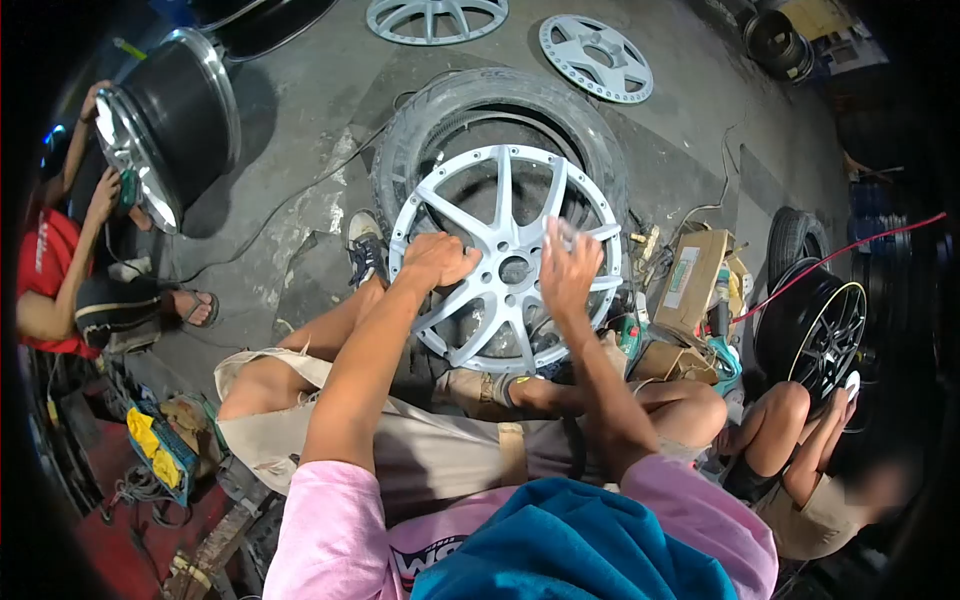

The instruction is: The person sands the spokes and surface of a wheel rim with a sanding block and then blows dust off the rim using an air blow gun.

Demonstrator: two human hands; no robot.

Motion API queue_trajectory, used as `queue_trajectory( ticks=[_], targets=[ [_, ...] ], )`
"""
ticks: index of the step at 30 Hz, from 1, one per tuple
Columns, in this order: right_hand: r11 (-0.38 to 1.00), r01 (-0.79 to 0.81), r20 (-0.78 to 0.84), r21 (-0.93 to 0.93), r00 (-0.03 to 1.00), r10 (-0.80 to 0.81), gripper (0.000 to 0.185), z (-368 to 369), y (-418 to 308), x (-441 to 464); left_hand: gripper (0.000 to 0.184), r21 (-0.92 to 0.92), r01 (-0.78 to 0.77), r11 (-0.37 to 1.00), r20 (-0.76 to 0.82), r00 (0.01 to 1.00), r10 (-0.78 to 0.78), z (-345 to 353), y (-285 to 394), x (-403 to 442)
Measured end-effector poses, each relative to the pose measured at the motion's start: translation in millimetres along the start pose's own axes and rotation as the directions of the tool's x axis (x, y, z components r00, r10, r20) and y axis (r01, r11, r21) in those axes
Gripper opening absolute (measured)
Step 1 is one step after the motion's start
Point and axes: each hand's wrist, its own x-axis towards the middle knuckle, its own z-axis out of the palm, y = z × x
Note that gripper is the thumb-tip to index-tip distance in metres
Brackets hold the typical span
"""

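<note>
The scuffed grey floor [310, 100] has darker patches and pale, flaky stains.

The grey floor [290, 110] shows scuffed, pale patches. A large tire [398, 150] lies flat on it, with a spoked wheel face [438, 40] and a five-spoke wheel face [622, 75] beyond. A dark cable [340, 166] curves across the left side; an open cardboard box [694, 282] sits among clutter at right.

Dark, fisheye-warped edges; blurred right hand [571, 262].
</note>
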Motion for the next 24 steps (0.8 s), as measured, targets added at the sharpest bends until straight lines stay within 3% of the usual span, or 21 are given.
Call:
queue_trajectory(
  ticks=[4, 6, 8, 9, 11, 12, 15, 16, 19, 21, 22, 23, 24],
  targets=[
    [0.992, -0.061, -0.120, -0.111, 0.992, 0.048, 0.041, 12.0, -4.0, 13.5, 0.075, -0.007, 0.049, 0.999, 0.023, 0.999, -0.049, -9.7, 6.9, -4.2],
    [0.988, -0.151, -0.099, -0.031, 0.984, 0.147, 0.034, 22.8, 7.1, 58.9, 0.075, -0.024, 0.070, 0.997, 0.002, 0.998, -0.070, -11.3, 8.9, -7.5],
    [0.947, -0.318, 0.053, 0.047, 0.947, 0.316, 0.029, 53.9, 40.4, 101.8, 0.074, -0.017, 0.068, 0.998, 0.029, 0.997, -0.068, -14.8, 10.7, -8.7],
    [0.946, -0.321, 0.047, 0.051, 0.947, 0.319, 0.029, 59.7, 55.8, 118.1, 0.074, -0.009, 0.067, 0.998, 0.025, 0.997, -0.067, -15.0, 10.6, -8.1],
    [0.949, -0.302, 0.306, 0.087, 0.915, 0.263, 0.030, 64.8, 77.2, 133.8, 0.074, -0.015, 0.058, 0.998, -0.026, 0.998, -0.059, -8.0, 6.8, -6.0],
    [0.977, -0.119, 0.227, 0.175, 0.971, 0.078, 0.028, 54.2, 74.6, 126.1, 0.074, -0.008, 0.055, 0.998, -0.021, 0.998, -0.055, -4.6, 5.2, -3.7],
    [0.988, 0.149, 0.063, 0.034, 0.987, -0.151, 0.030, 9.4, 38.6, 72.6, 0.072, -0.005, 0.056, 0.998, -0.015, 0.998, -0.056, -2.5, 2.3, 2.9],
    [0.965, 0.261, 0.062, 0.039, 0.963, -0.263, 0.032, -2.6, 30.0, 51.7, 0.071, -0.007, 0.069, 0.998, -0.005, 0.998, -0.069, -4.4, 4.2, 1.7],
    [0.960, 0.280, 0.263, -0.009, 0.927, -0.268, 0.035, -10.4, -5.0, 2.5, 0.070, -0.002, 0.070, 0.998, -0.036, 0.997, -0.070, 3.9, 2.3, 1.7],
    [0.997, 0.061, 0.298, -0.044, 0.954, -0.045, 0.025, -6.8, -33.2, 7.4, 0.070, 0.008, 0.061, 0.998, -0.094, 0.994, -0.060, 2.6, 1.5, 2.1],
    [0.997, 0.059, 0.291, -0.043, 0.956, -0.044, 0.025, 0.3, -40.6, 8.2, 0.070, -0.003, 0.076, 0.997, -0.077, 0.994, -0.076, 0.9, 3.1, 0.5],
    [0.961, -0.212, 0.272, 0.177, 0.949, 0.159, 0.023, 8.7, -44.5, 7.6, 0.070, -0.012, 0.088, 0.996, -0.059, 0.994, -0.088, -0.6, 5.6, -0.7],
    [0.806, -0.448, 0.294, 0.386, 0.888, 0.353, 0.024, 6.6, -48.9, 14.1, 0.070, -0.003, 0.080, 0.997, -0.063, 0.995, -0.080, -2.6, 7.4, -1.2]
  ],
)
